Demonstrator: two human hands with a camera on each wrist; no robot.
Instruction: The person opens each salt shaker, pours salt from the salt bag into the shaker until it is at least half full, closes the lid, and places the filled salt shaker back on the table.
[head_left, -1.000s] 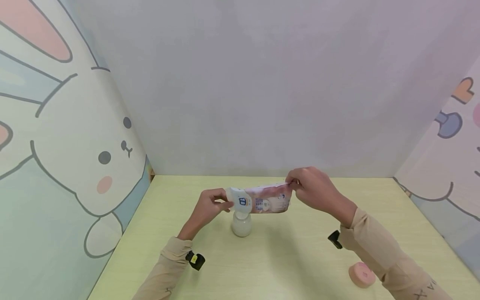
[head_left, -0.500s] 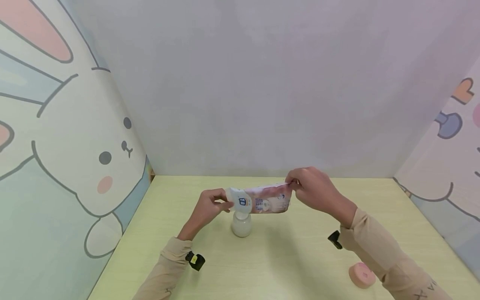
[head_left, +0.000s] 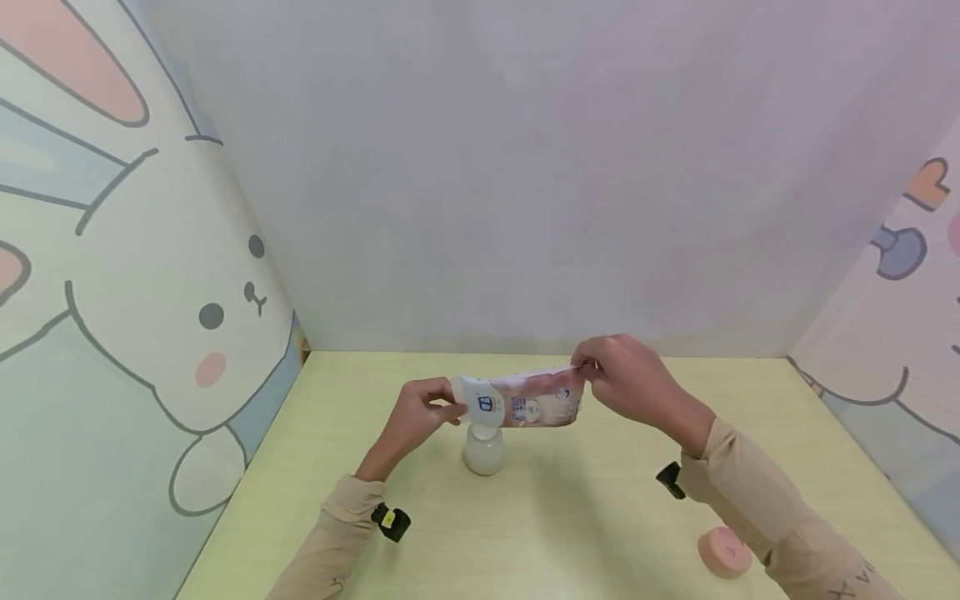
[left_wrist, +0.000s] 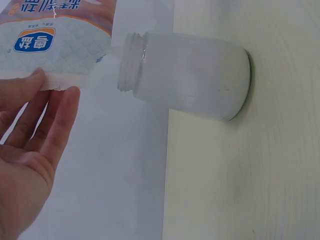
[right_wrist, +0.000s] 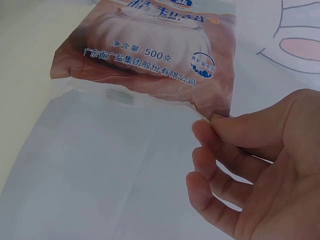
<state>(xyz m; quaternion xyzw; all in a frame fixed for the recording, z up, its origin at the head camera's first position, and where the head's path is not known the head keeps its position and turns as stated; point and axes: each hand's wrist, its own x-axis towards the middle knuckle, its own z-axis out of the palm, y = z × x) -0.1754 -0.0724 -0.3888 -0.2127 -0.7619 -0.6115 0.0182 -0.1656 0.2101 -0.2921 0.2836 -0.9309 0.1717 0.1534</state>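
Observation:
Between my two hands hangs a salt bag (head_left: 538, 403), printed pink-brown and pale blue and tilted down to the left. My left hand (head_left: 417, 422) pinches its pale end edge between thumb and fingers, as the left wrist view shows with the bag's seam (left_wrist: 64, 81). At the opposite end, my right hand (head_left: 637, 385) pinches a corner of the bag (right_wrist: 165, 60). Directly below the bag's left end stands a whitish glass jar (head_left: 483, 452), upright and without a lid. In the left wrist view, white salt falls from the bag's lower corner into the jar's mouth (left_wrist: 131, 62).
A round pink lid (head_left: 724, 552) lies on the pale yellow table (head_left: 600, 533), beside my right forearm. A grey wall (head_left: 525, 208) rises behind the table, and panels with rabbit drawings (head_left: 150, 333) stand at both sides.

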